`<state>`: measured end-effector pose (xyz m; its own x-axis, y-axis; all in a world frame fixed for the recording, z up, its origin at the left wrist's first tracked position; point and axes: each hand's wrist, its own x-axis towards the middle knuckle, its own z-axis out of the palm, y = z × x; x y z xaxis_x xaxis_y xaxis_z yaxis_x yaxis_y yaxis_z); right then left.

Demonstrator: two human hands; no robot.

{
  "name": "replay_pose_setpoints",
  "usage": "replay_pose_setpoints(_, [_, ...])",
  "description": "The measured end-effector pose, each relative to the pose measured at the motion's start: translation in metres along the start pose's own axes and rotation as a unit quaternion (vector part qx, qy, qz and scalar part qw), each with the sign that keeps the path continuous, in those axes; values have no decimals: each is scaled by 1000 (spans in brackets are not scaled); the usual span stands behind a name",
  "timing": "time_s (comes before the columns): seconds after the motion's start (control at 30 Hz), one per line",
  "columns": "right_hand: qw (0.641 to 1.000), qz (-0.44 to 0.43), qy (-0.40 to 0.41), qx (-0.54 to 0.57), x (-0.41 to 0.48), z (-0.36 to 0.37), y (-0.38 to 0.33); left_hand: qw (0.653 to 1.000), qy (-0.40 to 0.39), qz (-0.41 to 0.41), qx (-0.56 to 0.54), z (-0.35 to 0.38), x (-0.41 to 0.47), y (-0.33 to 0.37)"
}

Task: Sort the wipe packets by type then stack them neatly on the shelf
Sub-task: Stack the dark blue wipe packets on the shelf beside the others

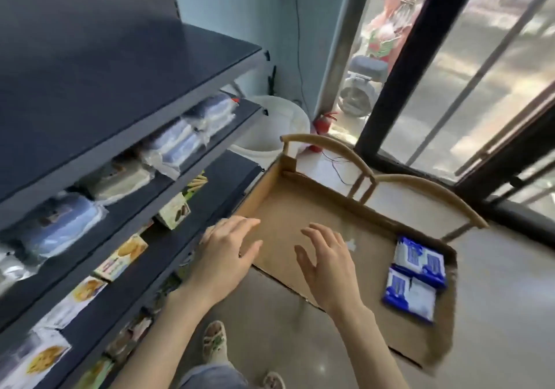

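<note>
Two blue-and-white wipe packets (416, 277) lie side by side in the right corner of a shallow cardboard tray (288, 208). My left hand (229, 253) hovers with spread fingers over the tray's left edge, holding nothing. Over the tray's middle my right hand (327, 264) is held out, fingers spread and empty, left of the packets. Stacked wipe packets, bluish (60, 223) and pale (126, 178), sit on the dark shelf (168, 178) to my left, blurred.
Snack boxes (123, 258) fill the lower shelves. The tray rests on a wooden chair (420, 182). A white bucket (276, 124) and a red extinguisher (322, 124) stand by the wall. Glass doors are on the right. My feet (214, 343) are below.
</note>
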<state>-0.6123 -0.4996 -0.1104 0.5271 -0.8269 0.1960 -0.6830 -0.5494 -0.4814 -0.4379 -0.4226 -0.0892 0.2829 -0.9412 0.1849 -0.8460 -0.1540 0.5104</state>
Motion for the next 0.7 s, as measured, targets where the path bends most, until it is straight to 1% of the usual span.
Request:
replay_pose_setpoints(0.07, [998, 55, -11, 1, -30, -10, 30, 999, -45, 19, -12, 32, -8, 25])
replay_pose_setpoints(0.2, [988, 153, -9, -13, -81, -18, 79, 987, -147, 56, -12, 84, -17, 61])
replay_pose_setpoints(0.33, [969, 248, 8, -8, -111, -29, 110, 971, -217, 98, -10, 122, -11, 91])
replay_pose_setpoints(0.53, [945, 323, 48, -5, -114, -43, 161, 952, -269, 144, -25, 173, 23, 131])
replay_pose_setpoints(0.7, [927, 374, 34, 4, -90, -42, 220, 938, -307, 159, -22, 226, 69, 147])
